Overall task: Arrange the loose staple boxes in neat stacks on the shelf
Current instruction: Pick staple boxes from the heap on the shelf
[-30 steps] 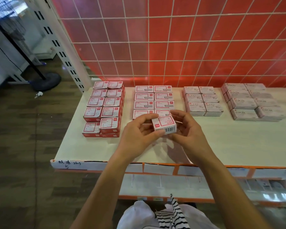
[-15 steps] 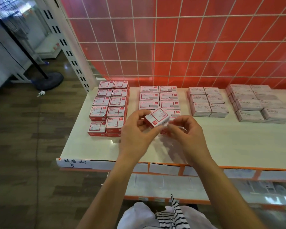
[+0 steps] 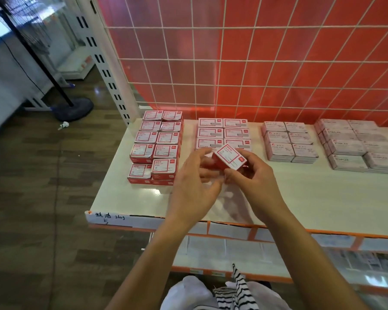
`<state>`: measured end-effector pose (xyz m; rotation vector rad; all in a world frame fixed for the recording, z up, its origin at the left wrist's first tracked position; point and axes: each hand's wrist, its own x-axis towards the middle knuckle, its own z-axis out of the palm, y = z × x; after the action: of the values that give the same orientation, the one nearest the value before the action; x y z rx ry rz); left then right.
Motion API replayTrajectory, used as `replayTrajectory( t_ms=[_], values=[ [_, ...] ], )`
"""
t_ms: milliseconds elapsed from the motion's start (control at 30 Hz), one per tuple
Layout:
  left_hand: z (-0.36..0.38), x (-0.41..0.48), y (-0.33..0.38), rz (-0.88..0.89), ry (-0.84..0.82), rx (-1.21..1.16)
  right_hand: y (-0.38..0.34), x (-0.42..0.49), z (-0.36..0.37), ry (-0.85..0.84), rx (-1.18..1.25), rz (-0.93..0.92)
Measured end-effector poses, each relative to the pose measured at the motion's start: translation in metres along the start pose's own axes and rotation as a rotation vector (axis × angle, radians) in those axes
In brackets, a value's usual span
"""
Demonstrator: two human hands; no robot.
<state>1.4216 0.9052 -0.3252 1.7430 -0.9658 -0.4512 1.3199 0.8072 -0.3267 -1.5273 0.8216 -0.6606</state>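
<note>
Head view: hands are meeting over the shelf (image 3: 323, 198) with one red-and-white box (image 3: 230, 157) between them, lifted off the surface. My right hand (image 3: 255, 180) is pinching it, thumb on the near corner, fingers wrapping the far right end. My left hand (image 3: 192, 184) is cupping the left end with curled fingers, thumb hanging free below. I am holding the box tilted, printed face toward me, its long axis running from 10 o'clock to 4 o'clock; the print is too small to read.

Matching red-sided stacks (image 3: 157, 148) are standing at 9 o'clock of my hands. Their near left pile (image 3: 139, 173) is sitting lower than its neighbours, so I am judging that the likely spot, and the left hand is nearer to it. To land square, the box needs turning until its long axis is running 9 to 3 like theirs.

Flatter white-topped boxes (image 3: 223, 133) are lying just behind at 12 o'clock, partly hidden by my fingers, and look the easiest to knock. Pale paper clip boxes (image 3: 289, 142) at 2 o'clock and STAPLES boxes (image 3: 354, 148) at 3 o'clock are sitting well apart, in front of the red wire-grid panel (image 3: 255, 63).
</note>
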Motion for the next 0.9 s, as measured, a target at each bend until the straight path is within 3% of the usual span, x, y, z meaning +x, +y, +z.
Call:
replayTrajectory(
  t_ms=[100, 333, 533, 767, 900],
  values=[
    [-0.019, 0.008, -0.003, -0.025, -0.031, 0.128, -0.003, -0.002, -0.005, -0.099, -0.022, -0.005],
    [-0.050, 0.019, -0.003, 0.046, -0.305, 0.283, -0.006, -0.006, -0.003, -0.295, -0.039, -0.004],
    [-0.066, 0.015, -0.010, 0.049, -0.243, 0.254, -0.006, -0.005, 0.002, -0.322, -0.198, -0.053],
    [-0.106, 0.010, -0.032, -0.013, -0.174, 0.243, -0.001, -0.008, 0.022, -0.309, -0.741, -0.234],
    [-0.132, 0.006, -0.043, -0.040, -0.117, 0.235, 0.004, -0.013, 0.035, -0.311, -0.883, -0.336]
  ],
)
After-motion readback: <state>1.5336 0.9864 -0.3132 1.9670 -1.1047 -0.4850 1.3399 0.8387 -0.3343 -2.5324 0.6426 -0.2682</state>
